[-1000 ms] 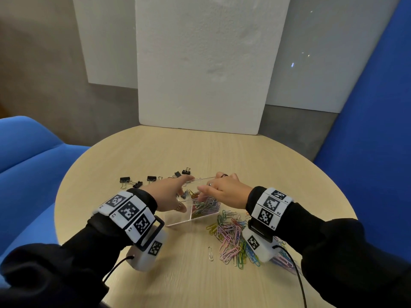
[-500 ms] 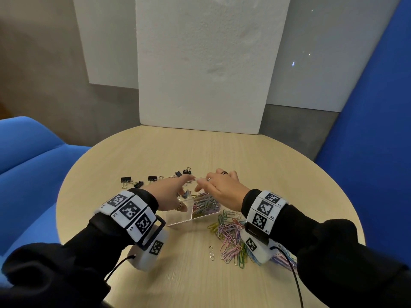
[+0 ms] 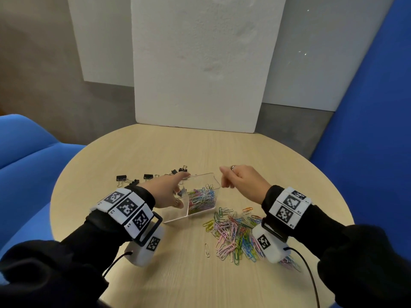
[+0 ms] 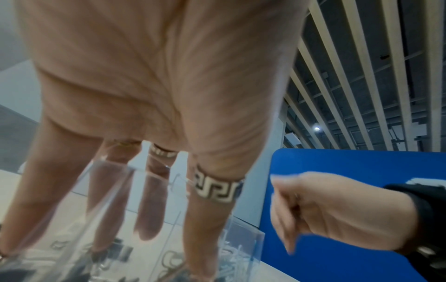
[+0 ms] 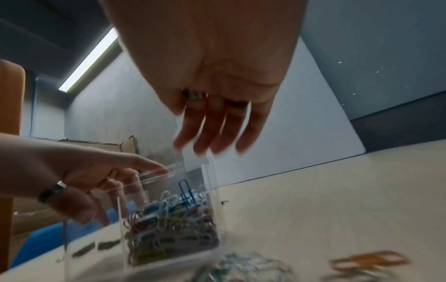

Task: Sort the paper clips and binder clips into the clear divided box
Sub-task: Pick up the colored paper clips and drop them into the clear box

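The clear divided box [image 3: 178, 217] stands mid-table. Its right compartment is full of coloured paper clips [image 3: 202, 200]; a black binder clip [image 3: 183, 192] shows in the left one. My left hand [image 3: 179, 190] lies over the left compartment with straight fingers, index tip on the far rim and thumb by the near side. In the left wrist view the fingers [image 4: 149, 206] straddle the clear wall [image 4: 108, 190]. My right hand [image 3: 224, 182] hovers to the right of the box, fingers [image 5: 212, 137] hanging loose and holding nothing. A pile of loose paper clips [image 3: 235, 234] lies under the right wrist.
Several black binder clips [image 3: 121, 177] lie on the round wooden table [image 3: 244, 152] to the left behind the box. One silver paper clip [image 3: 207, 250] lies apart near the front. A white foam board [image 3: 200, 63] leans at the back; blue seats flank the table.
My right hand has lifted off the box and drawn away to the right. My left hand has stayed on the left compartment.
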Tool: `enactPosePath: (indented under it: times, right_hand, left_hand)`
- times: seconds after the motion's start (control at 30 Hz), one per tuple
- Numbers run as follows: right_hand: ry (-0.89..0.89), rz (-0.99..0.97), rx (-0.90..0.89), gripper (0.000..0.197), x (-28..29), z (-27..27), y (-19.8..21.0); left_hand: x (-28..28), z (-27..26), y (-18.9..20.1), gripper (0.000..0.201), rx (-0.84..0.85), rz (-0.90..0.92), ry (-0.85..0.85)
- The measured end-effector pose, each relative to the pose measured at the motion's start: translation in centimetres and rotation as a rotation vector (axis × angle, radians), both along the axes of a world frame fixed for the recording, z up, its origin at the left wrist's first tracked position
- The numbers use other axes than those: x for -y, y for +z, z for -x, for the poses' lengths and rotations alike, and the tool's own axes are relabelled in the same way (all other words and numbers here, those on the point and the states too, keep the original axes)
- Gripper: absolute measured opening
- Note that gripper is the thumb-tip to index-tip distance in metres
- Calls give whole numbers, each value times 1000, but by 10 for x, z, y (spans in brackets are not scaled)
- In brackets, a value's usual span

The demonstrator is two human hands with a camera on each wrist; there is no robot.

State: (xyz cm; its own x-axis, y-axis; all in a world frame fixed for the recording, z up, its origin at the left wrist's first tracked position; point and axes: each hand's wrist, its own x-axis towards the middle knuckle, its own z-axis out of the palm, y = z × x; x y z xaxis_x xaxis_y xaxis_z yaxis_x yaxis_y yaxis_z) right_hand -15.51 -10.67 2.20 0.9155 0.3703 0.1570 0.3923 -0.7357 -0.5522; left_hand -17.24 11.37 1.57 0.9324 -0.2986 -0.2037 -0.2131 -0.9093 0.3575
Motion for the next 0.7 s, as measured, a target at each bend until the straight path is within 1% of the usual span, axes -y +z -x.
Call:
enactPosePath:
  times: [0.03,0.13,0.23,0.3,0.37,0.43,0.5,0.53,0.57,0.6,0.67,0.7]
  right_hand:
    - [3,82,-50,47,4,3,-1]
    - [69,454,-239,43,9,14,-14]
    - [194,628,-341,46,11,19,-28]
    - [203,692,-355,50,15,17,-33]
    - [166,678,-375,55,23,17,-32]
    - [112,561,-377,49,34,20,-25]
    - [18,429,-275,40,49,20,-18]
    - [-45,408,-220,38,57,17,-17]
    - [-102,410,-187,37,65,14,-18]
    - [-148,430,-192,37,70,11,-19]
    - [-199,460,-272,37,78,6,-29]
    - [-195,462,-303,36,77,4,-32]
  left_hand:
    - [0,-1,0,83,0,0,4]
    - [2,-2,1,82,1,-3,16]
    - [4,-2,3,83,-1,-15,23]
    - [4,-2,3,83,0,-18,28]
    - [5,-2,2,82,-2,-18,34]
    - [5,-1,2,82,-3,-21,35]
    - [5,-1,2,81,-4,-23,35]
    - [5,-2,2,81,-4,-23,36]
    - [5,-2,2,81,-2,-24,36]
    - [5,-2,2,81,-1,-25,36]
    - [5,-2,3,81,-4,-27,37]
    - [5,-2,3,81,-6,-28,38]
